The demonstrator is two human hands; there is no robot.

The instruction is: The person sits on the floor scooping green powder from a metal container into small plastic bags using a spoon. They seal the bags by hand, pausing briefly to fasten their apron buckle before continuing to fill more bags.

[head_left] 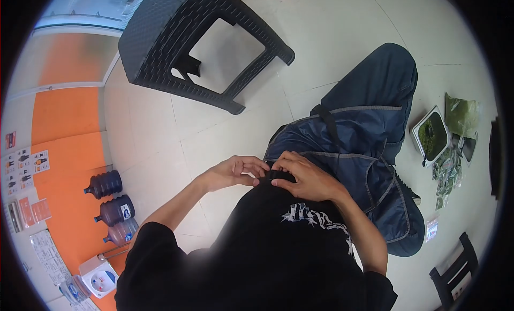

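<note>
Tiled floor (160,145); both hands (273,174) pinch black shirt (289,241) hem, running left-right.

Bare tiled floor (160,150) lies open ahead of both hands up to a black stool (198,40). To the right, blue jeans (369,129), a tray (431,135) and packets (447,172) crowd the floor. 3 water bottles (112,209) line the left wall.

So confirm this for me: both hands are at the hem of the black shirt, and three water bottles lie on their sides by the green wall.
Wrong on one count: the head view shows the wall is orange, not green. Both the left hand and right hand are at the black shirt hem, and three water bottles lie there.
</note>
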